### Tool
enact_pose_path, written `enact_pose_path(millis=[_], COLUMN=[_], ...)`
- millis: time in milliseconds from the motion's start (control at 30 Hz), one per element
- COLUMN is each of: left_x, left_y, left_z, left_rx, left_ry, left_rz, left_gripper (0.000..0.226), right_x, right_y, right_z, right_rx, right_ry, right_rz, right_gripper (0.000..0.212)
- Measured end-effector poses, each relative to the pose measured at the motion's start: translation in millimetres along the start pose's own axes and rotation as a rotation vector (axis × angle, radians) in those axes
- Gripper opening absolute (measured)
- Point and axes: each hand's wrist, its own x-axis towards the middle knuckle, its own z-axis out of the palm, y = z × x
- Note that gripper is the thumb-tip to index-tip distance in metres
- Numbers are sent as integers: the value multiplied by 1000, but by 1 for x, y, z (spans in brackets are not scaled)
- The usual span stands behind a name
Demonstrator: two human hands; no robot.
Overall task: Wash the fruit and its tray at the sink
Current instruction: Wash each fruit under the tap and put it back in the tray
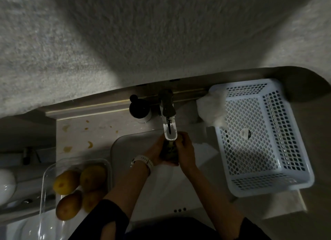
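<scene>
Both hands hold one dark greenish fruit (169, 153) over the white sink (121, 145), right under the faucet spout (170, 130). My left hand (156, 153), with a white watch on the wrist, cups the fruit from the left. My right hand (186, 150) grips it from the right. A clear plastic tray (44, 182) rests on the counter left of the sink and holds several yellow-brown fruits (93, 177). The fruit in my hands is mostly hidden by my fingers.
A pale blue perforated basket (259, 137) sits right of the sink, with a crumpled white bag (211, 107) at its back corner. A black soap dispenser (138, 108) stands behind the sink. Yellow stains mark the counter (77, 132).
</scene>
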Motion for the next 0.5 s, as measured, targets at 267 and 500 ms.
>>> enact_pose_path(millis=[267, 500], left_x=[1, -15], left_y=[-4, 5], left_z=[1, -11], left_rx=[-88, -125], left_ry=[4, -6], left_rz=[-87, -145], left_gripper=[58, 40], right_x=[-1, 9], right_y=[-6, -14], right_z=[-2, -13], right_rx=[-271, -328], right_ry=[-115, -383], right_rz=[-192, -209], right_gripper=[45, 54])
